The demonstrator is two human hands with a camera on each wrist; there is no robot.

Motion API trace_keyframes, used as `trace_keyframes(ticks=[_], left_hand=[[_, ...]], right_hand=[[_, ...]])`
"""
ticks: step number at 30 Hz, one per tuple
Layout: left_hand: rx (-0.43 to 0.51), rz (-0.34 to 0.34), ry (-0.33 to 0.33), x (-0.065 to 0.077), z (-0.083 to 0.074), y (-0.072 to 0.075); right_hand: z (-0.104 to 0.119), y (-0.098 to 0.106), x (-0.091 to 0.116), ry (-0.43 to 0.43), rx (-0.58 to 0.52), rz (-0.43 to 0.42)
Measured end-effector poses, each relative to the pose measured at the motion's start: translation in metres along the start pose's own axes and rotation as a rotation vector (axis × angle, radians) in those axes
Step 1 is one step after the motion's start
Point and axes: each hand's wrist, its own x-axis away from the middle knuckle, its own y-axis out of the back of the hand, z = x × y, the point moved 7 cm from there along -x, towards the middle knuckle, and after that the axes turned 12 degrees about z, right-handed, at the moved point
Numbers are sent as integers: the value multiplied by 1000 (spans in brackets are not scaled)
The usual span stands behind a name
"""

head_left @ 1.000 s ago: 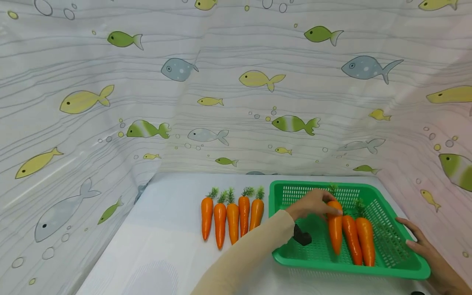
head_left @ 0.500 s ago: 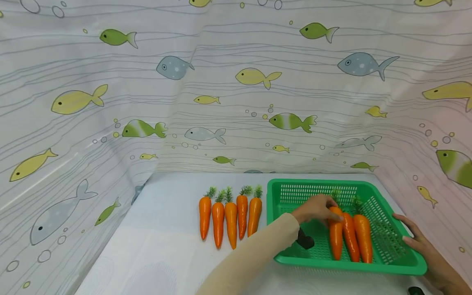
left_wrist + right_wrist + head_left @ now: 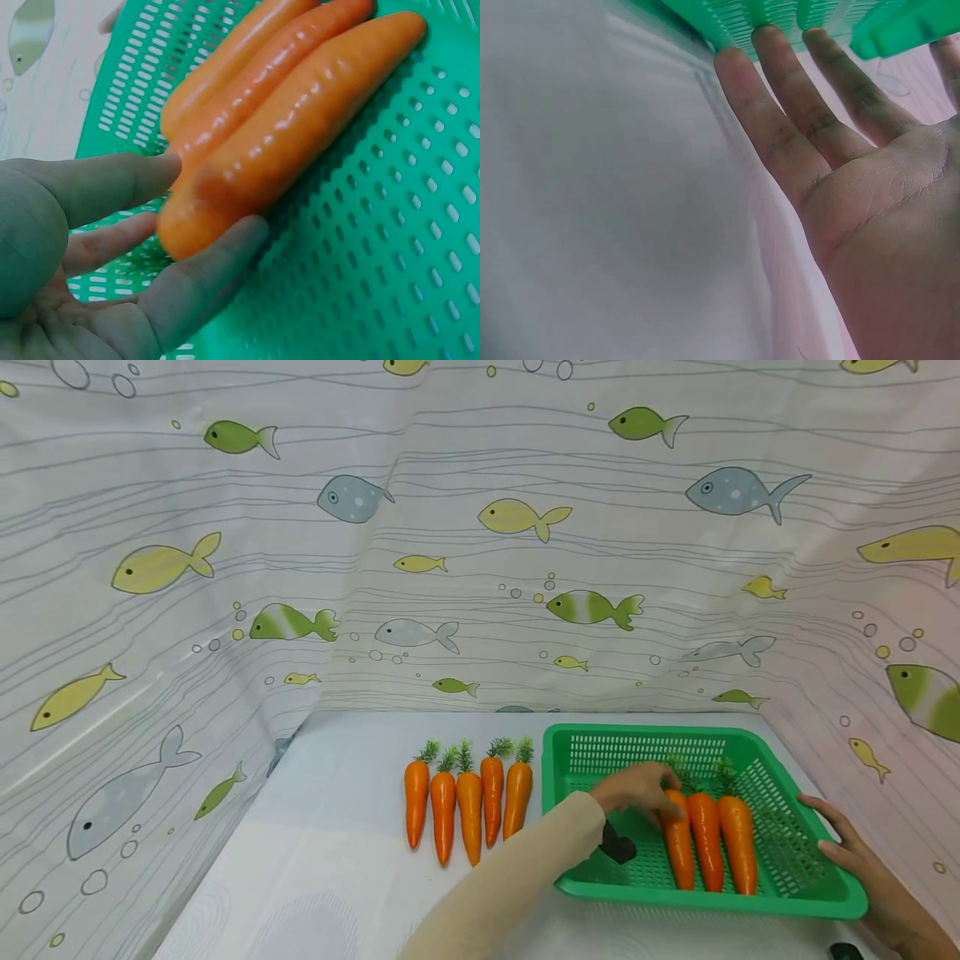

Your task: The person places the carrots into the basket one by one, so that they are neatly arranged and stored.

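The left hand point(image 3: 637, 787) is over the green basket point(image 3: 795, 897), fingers loosely spread around the thick end of the leftmost carrot point(image 3: 677, 847) inside it. In the left wrist view that hand point(image 3: 90, 255) is relaxed and mostly open, with a fingertip under the carrot's blunt end point(image 3: 292, 135) and the thumb just touching its side: contact, but no closed grip. 3 carrots lie side by side on the basket floor, tips toward the near rim, the touched one on the side nearest the loose row, its 2 neighbours point(image 3: 705, 839) packed against it.

The right hand point(image 3: 855, 856) sits at the basket's right near corner. From the right wrist view, this hand point(image 3: 855, 172) is flat and open, straight fingers point(image 3: 776, 135) pressing up against the basket's edge point(image 3: 900, 34), holding nothing in a curl.

Just left of the basket, 5 more carrots point(image 3: 468, 802) lie in a neat row on the white bench point(image 3: 322, 860), leafy tops pointing away from the person. Behind the basket hangs a fish-patterned curtain point(image 3: 525, 518).
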Motion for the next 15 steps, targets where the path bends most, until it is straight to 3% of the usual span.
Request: trace_keyframes(ticks=[9, 15], left_hand=[[-77, 19, -43, 15, -12, 19], [33, 72, -172, 35, -27, 37]], right_hand=[[0, -3, 0, 5, -46, 33], [1, -2, 2, -19, -69, 26]])
